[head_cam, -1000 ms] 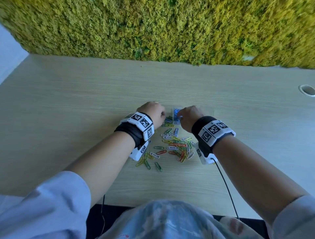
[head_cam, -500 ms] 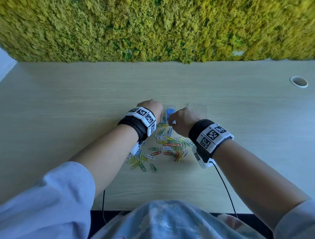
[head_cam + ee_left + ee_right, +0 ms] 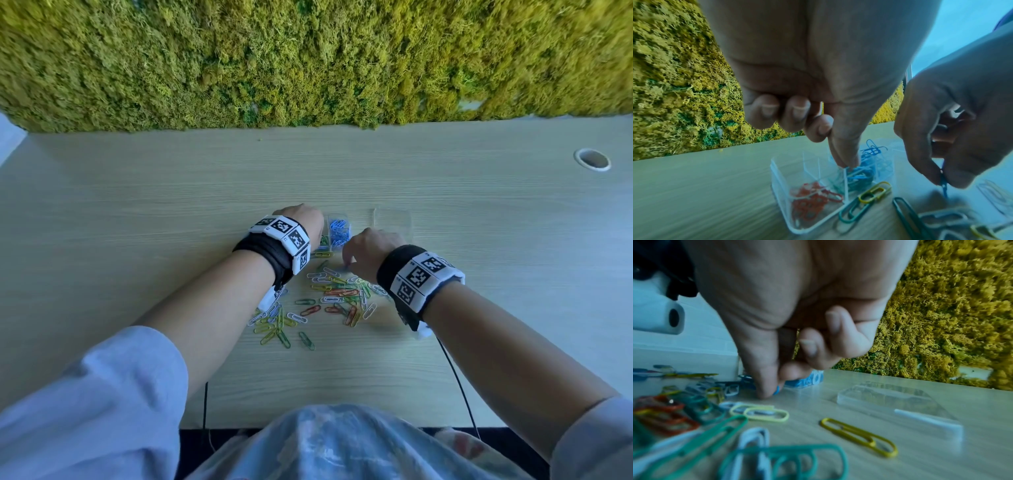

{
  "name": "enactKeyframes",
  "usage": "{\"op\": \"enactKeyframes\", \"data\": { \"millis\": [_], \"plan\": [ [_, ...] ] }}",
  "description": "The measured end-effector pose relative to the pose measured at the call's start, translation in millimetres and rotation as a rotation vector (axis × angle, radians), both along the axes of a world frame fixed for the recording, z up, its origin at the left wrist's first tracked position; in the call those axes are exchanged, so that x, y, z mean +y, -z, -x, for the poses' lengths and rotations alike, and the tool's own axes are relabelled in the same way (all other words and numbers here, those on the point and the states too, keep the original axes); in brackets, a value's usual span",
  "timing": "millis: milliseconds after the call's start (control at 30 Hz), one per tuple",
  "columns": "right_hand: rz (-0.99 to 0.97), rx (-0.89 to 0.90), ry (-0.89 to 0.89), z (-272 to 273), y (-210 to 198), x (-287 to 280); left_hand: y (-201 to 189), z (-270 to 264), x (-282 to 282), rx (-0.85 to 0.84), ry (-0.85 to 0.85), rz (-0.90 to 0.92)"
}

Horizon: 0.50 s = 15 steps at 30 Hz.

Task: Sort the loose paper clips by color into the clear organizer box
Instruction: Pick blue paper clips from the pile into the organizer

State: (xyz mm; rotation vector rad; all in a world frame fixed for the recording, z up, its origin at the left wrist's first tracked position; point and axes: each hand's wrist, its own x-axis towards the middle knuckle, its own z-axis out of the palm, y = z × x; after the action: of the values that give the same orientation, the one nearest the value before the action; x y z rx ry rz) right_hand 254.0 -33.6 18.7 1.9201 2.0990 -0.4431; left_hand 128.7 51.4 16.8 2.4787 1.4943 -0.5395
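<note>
1. While the pale wooden desk (image 3: 479, 212) lies bare out to the moss wall (image 3: 308, 61), the loose coloured paper clips (image 3: 329, 294) crowd its near middle.
2. Behind them stands the clear plastic organizer box (image 3: 783, 191), red and blue clips in separate compartments.
3. Right hand (image 3: 370, 253) pinches a blue paper clip (image 3: 943, 185) at the desk; left hand (image 3: 305, 222) has its fingers (image 3: 764, 112) curled, one fingertip touching the box's blue clips.

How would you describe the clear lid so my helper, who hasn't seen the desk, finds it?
On the pale wooden desk, look right of the clear organizer box, beyond the right hand. The flat clear plastic lid lies there alone, empty, unlike the clip-filled box.
</note>
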Motion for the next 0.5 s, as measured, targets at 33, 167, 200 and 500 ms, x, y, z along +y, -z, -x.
{"op": "enactKeyframes", "data": {
  "millis": [33, 167, 200, 500],
  "plan": [
    [-0.001, 0.019, 0.020, -1, 0, 1, 0, 0, 0, 0.008, 0.007, 0.010],
    [-0.075, 0.194, 0.146, -8, -2, 9, 1, 1, -1, 0.047, 0.028, 0.014],
    [-0.113, 0.231, 0.186, -9, -3, 12, 1, 1, -2, 0.053, 0.032, 0.015],
    [-0.174, 0.082, 0.244, -4, -2, 29, -3, 2, -7, 0.052, 0.016, 0.039]
  ]
}}
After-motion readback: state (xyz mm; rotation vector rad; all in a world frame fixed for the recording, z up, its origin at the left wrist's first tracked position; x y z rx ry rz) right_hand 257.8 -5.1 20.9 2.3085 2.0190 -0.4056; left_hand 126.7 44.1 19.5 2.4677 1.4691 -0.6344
